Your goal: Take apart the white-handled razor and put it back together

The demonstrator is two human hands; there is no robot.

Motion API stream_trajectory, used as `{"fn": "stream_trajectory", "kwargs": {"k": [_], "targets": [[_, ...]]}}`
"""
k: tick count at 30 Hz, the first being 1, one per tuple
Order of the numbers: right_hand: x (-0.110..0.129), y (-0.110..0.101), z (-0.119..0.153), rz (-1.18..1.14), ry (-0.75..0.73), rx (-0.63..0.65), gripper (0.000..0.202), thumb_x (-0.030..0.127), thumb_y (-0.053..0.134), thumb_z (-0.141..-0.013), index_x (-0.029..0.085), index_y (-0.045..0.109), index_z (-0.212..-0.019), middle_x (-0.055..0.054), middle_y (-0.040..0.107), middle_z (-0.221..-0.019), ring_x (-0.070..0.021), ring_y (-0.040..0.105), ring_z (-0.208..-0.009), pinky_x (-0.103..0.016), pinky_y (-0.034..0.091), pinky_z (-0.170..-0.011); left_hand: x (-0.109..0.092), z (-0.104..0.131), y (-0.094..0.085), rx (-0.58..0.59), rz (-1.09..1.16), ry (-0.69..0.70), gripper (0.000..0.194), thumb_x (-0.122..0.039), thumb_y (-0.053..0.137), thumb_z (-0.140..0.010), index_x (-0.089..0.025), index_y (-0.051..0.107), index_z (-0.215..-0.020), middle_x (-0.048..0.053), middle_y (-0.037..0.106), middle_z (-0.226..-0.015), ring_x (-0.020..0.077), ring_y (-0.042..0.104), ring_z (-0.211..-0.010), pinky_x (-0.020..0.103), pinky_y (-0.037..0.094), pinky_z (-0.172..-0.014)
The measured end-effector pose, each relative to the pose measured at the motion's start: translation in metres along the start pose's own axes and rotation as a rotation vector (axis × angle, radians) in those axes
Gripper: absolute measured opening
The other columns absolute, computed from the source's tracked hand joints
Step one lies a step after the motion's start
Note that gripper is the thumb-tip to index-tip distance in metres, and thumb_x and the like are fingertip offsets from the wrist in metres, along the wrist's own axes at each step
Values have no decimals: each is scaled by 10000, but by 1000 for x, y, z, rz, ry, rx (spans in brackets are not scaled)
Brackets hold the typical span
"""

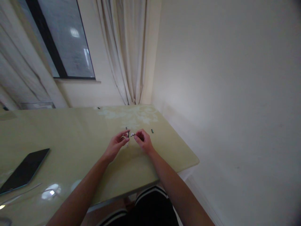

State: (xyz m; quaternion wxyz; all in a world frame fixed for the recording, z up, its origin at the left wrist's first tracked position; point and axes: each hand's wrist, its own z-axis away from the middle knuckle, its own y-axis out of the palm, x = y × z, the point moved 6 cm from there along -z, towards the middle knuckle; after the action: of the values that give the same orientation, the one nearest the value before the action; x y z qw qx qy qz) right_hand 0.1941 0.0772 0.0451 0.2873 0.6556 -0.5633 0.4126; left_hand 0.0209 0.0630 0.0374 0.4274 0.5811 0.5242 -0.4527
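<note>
Over the table, my left hand (117, 142) pinches a small, thin dark piece (128, 134) upright between thumb and fingertips. Close to it on the right, my right hand (144, 142) is closed on a tiny white-and-black piece (133, 134). The two pieces are a short gap apart; both are too small to name. Just behind my left fingertips shows another little dark bit (126, 128), and I cannot tell whether it belongs to the held piece. A small black-and-green block (152, 131) lies on the table right of my right hand.
The pale, glossy table (77, 135) meets a white wall (223, 94) on the right. A black tablet (25, 169) lies at the left, with a thin cable (25, 191) in front. One small black piece (98, 108) rests near the back edge. Behind hang curtains (128, 53).
</note>
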Motion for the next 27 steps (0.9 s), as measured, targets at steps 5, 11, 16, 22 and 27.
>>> {"fn": "stream_trajectory", "kwargs": {"k": [5,11,16,22,27], "targets": [[0,1,1,42,0,20,295,482,669,-873,211,554,-887,42,483,-702,-116,423,-606,-243,339,-566,-1,1,2,21,4,2,591,-446,836,-748,-243,711,-1287,48,684,-1017,119,539,-741,239,447,-682],[-2,0,1,70,29,21,328,523,664,-872,213,559,-873,38,495,-687,-120,430,-607,-242,343,-562,-6,2,1,4,-4,-4,598,-445,860,-715,-216,737,-1254,17,649,-824,136,547,-722,255,461,-693],[-3,-1,1,72,30,29,328,518,678,-870,215,556,-838,48,470,-647,-118,410,-583,-246,326,-549,-12,3,1,-3,-14,-17,573,-439,879,-673,-202,772,-1184,-8,615,-726,133,527,-682,263,452,-682],[2,-3,1,86,20,58,309,487,694,-861,210,570,-805,48,487,-625,-112,416,-559,-249,322,-543,-9,3,-2,-8,-45,-19,549,-438,885,-658,-192,792,-1140,-22,601,-688,126,514,-660,256,422,-662],[1,-3,1,75,42,28,325,503,695,-856,206,569,-810,48,481,-622,-111,410,-557,-247,318,-535,0,1,-2,-14,-19,-20,565,-457,870,-692,-205,777,-1190,25,691,-824,159,580,-762,284,468,-748]]}}
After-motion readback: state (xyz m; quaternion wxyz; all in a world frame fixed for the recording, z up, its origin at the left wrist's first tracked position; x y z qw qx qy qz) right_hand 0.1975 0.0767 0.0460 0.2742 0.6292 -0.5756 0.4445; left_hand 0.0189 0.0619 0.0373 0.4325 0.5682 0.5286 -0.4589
